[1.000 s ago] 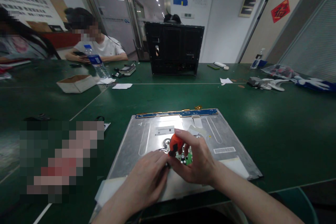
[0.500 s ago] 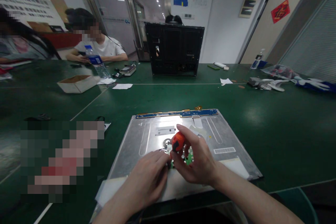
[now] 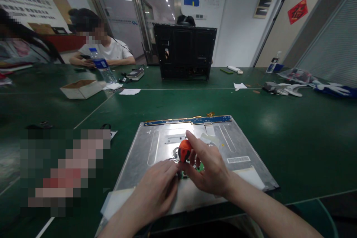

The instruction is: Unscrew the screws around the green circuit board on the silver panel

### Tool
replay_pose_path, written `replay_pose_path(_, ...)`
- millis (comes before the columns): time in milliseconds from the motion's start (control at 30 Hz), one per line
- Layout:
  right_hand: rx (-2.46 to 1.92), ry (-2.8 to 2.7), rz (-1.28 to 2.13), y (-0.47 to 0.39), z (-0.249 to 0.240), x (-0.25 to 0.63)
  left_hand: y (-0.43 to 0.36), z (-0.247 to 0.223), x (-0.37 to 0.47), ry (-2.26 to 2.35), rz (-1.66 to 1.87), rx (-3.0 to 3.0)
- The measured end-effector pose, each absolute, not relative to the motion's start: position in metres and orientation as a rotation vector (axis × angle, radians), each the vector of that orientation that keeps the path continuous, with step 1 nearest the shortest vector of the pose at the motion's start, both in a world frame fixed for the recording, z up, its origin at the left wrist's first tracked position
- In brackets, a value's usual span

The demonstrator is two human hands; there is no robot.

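Note:
A bare metal display panel (image 3: pixel 139 156) lies on the green table, with a blue circuit strip (image 3: pixel 167 122) along its far edge. Upright over the panel's middle is a screwdriver with an orange and black handle (image 3: pixel 184 151). My right hand (image 3: pixel 210 165) is closed round that handle with thumb and fingers. Below it, a green circuit board (image 3: pixel 199 167) shows in part. My left hand (image 3: pixel 161 178) rests on the panel beside the screwdriver, fingers bent and pressed together near its lower end. What those fingers pinch is hidden, and so is the screwdriver's tip.
A black monitor back (image 3: pixel 185 52) stands across the table. To the left are a white box (image 3: pixel 80 91), a water bottle (image 3: pixel 102 65) and paper (image 3: pixel 129 92). Gloves (image 3: pixel 290 90) lie at the far right. Two people sit at the far left; someone is partly hidden behind the monitor.
The screwdriver handle has shifted slightly left and stands more upright, and my right fingers have turned with it. My left hand stays nearly where it was.

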State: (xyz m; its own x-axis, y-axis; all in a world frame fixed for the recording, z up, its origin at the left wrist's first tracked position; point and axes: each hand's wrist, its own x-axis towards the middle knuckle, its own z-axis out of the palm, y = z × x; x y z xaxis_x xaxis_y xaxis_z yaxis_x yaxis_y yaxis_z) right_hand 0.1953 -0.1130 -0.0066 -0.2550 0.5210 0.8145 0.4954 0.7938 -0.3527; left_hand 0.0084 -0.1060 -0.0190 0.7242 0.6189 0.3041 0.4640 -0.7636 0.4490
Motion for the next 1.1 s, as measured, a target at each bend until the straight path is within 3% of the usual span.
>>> replay_pose_path(1100,-0.646,-1.88,0.079,-0.1121,0.0006,0.1944,-0.1061,-0.0203,0.0075,0.846,0.634,2.594)
